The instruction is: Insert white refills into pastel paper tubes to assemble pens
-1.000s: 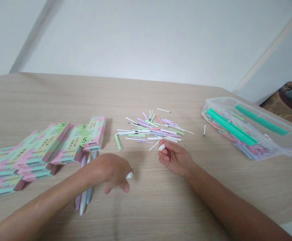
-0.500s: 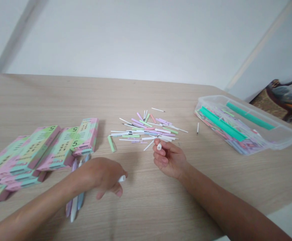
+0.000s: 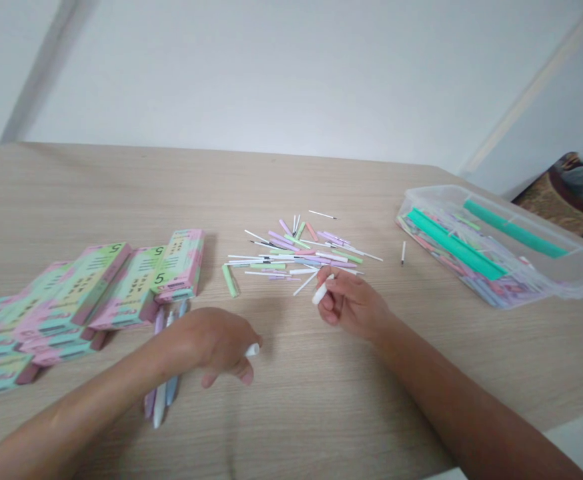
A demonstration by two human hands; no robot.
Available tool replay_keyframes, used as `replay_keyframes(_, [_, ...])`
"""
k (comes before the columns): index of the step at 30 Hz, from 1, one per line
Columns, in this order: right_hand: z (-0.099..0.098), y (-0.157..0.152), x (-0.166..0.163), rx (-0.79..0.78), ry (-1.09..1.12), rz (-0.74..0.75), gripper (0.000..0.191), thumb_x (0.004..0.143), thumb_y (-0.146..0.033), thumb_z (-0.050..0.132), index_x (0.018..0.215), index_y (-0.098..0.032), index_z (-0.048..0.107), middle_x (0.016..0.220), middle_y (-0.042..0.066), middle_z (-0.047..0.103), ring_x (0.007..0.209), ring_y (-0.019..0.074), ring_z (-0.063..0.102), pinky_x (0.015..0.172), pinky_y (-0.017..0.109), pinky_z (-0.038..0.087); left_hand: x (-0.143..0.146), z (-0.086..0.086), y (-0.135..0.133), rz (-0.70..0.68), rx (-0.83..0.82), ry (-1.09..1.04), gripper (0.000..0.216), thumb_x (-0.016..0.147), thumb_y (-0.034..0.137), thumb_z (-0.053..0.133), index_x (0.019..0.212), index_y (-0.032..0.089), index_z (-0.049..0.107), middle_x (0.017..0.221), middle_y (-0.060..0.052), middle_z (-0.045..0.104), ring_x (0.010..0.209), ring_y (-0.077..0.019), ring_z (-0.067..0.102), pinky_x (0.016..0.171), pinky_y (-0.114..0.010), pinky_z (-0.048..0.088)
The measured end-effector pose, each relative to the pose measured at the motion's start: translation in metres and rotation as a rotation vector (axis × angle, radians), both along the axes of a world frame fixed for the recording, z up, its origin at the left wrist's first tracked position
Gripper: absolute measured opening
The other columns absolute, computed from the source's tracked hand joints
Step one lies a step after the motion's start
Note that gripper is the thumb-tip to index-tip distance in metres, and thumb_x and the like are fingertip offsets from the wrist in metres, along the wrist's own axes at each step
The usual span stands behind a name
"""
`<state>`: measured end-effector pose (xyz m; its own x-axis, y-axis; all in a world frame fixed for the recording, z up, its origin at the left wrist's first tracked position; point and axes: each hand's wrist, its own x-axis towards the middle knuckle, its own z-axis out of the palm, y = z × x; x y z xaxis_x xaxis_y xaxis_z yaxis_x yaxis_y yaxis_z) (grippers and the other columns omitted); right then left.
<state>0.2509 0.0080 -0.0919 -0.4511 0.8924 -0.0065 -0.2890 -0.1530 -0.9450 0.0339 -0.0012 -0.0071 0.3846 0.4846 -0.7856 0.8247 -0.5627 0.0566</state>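
My left hand [image 3: 219,345] rests on the wooden table [image 3: 291,413], fingers curled round a white pen piece whose tip [image 3: 253,349] sticks out to the right. My right hand [image 3: 351,303] hovers at the near edge of a scattered pile of pastel pen parts [image 3: 299,253], pinching a short white pen piece [image 3: 322,290] between thumb and fingers. A lone green cap [image 3: 230,280] lies left of the pile. Under my left forearm lie three assembled pens [image 3: 164,393], purple, white and blue.
Pink and green boxes marked 5 [image 3: 96,287] are fanned out along the left. A clear plastic tub [image 3: 496,250] with pens and long green strips stands at the right. A single small white refill [image 3: 403,253] lies between pile and tub. The table's near right corner is close to my right forearm.
My right hand has turned the white piece from pointing up to slanting down-left and shifted slightly right. The left hand has hardly moved. The view has swung a little.
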Motion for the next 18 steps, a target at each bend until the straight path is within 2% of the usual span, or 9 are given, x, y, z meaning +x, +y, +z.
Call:
replay_keyframes(3, [0.001,0.001,0.008,0.436,-0.687,-0.121,0.005,0.08,-0.024,0.051,0.083,-0.02,0.051,0.055,-0.005,0.048,0.049,0.0101,0.042,0.051,0.023,0.028,0.001,0.0,-0.001,-0.018,0.017,0.017,0.046,0.077,0.02,0.059,0.123,0.02,0.055,0.068,-0.007,0.072,0.067,-0.021,0.068,0.05,-0.022,0.042])
replay_keyframes(4, [0.001,-0.001,0.007,0.567,-0.866,-0.154,0.004,0.08,-0.021,0.051,0.083,-0.019,0.053,0.059,-0.004,0.05,0.053,0.0106,0.043,0.053,0.024,0.027,0.001,0.001,-0.002,-0.022,0.018,0.022,0.046,0.077,0.02,0.06,0.123,0.02,0.056,0.069,-0.008,0.072,0.068,-0.0212,0.068,0.051,-0.023,0.043])
replay_keyframes(6, [-0.001,-0.006,0.002,0.746,-1.081,-0.158,0.008,0.082,-0.019,0.047,0.087,-0.019,0.053,0.07,0.0,0.056,0.062,0.0123,0.047,0.058,0.025,0.028,0.002,0.002,-0.003,-0.02,0.006,0.024,0.046,0.078,0.024,0.06,0.124,0.02,0.055,0.071,-0.01,0.072,0.071,-0.0227,0.068,0.055,-0.025,0.046])
replay_keyframes(8, [-0.004,-0.013,-0.006,0.821,-1.175,-0.086,0.012,0.082,-0.016,0.045,0.092,-0.019,0.052,0.08,0.002,0.06,0.07,0.0139,0.05,0.061,0.025,0.029,0.002,0.003,-0.004,-0.009,-0.003,0.032,0.048,0.079,0.027,0.061,0.126,0.02,0.052,0.074,-0.012,0.072,0.079,-0.025,0.068,0.061,-0.029,0.048])
replay_keyframes(10, [-0.007,-0.018,-0.012,0.839,-1.233,-0.04,0.014,0.079,-0.013,0.047,0.092,-0.019,0.051,0.081,0.002,0.061,0.071,0.0145,0.052,0.061,0.025,0.028,0.003,0.004,-0.005,0.009,-0.01,0.036,0.05,0.08,0.028,0.06,0.128,0.02,0.051,0.076,-0.013,0.072,0.083,-0.0263,0.067,0.066,-0.032,0.05])
replay_keyframes(15, [-0.005,-0.024,-0.016,0.821,-1.281,-0.061,0.015,0.085,-0.019,0.044,0.099,-0.019,0.049,0.081,0.003,0.062,0.069,0.0151,0.053,0.061,0.026,0.029,0.006,0.008,-0.009,0.009,-0.012,0.065,0.052,0.079,0.027,0.062,0.128,0.019,0.05,0.08,-0.015,0.071,0.087,-0.0269,0.066,0.068,-0.032,0.05])
replay_keyframes(18, [-0.005,-0.024,-0.015,0.862,-1.284,-0.056,0.015,0.089,-0.022,0.041,0.099,-0.019,0.051,0.085,0.005,0.063,0.076,0.0167,0.055,0.065,0.026,0.031,0.009,0.011,-0.01,0.012,0.002,0.076,0.05,0.08,0.027,0.062,0.128,0.019,0.051,0.078,-0.013,0.072,0.088,-0.0265,0.066,0.068,-0.03,0.049])
